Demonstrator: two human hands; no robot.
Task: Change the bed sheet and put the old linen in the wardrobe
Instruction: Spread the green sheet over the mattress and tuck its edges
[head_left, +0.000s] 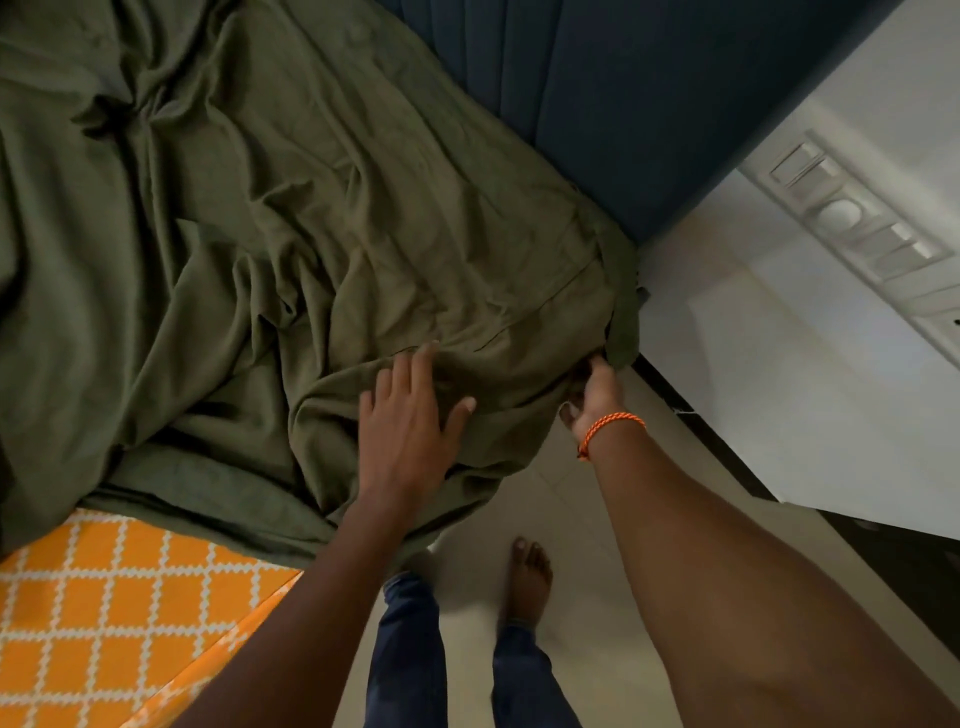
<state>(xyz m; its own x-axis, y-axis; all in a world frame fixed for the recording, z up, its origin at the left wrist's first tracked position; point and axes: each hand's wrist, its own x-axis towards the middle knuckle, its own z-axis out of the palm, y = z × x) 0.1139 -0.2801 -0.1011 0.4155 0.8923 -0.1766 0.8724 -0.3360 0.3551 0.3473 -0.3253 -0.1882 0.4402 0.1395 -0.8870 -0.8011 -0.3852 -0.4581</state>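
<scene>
A crumpled olive-green sheet (270, 218) covers most of the bed and hangs over its near corner. Below it, at the lower left, an orange cover with a white lattice pattern (104, 613) shows on the mattress. My left hand (410, 415) lies flat on the green sheet near the bed's edge, fingers spread. My right hand (589, 395), with an orange cord bracelet on the wrist, grips the green sheet at the bed's corner, down by the side of the mattress; its fingertips are hidden in the cloth.
A dark blue padded headboard (649, 104) stands behind the bed. A white wall with a switch panel (857, 218) lies to the right. My bare foot (527, 577) and blue-jeaned legs stand on the pale tiled floor (571, 493) beside the bed.
</scene>
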